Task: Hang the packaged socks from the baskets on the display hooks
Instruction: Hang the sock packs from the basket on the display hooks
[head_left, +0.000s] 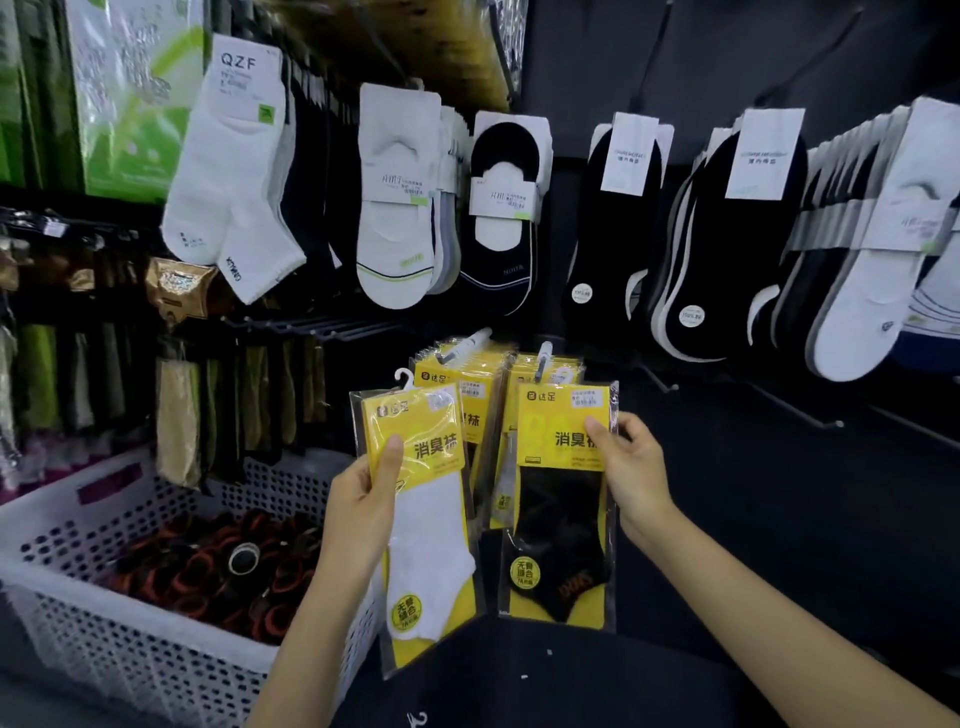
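My left hand (366, 501) grips a yellow pack with white socks (426, 519), thumb across its front, held free in front of the display with its small white hanger at the top. My right hand (626, 465) pinches the yellow card of a pack with black socks (558, 525), which hangs at the front of the right display hook (543, 358). More yellow packs hang behind it and on the left display hook (470, 343). A white perforated basket (104, 634) stands at the lower left.
The basket holds several dark rolled items with orange rims (218, 566). Above hang rows of white ankle socks (234, 171) and black and white low socks (727, 234). Bare hooks (800, 410) stick out at the right. Dark packaged goods fill the left racks.
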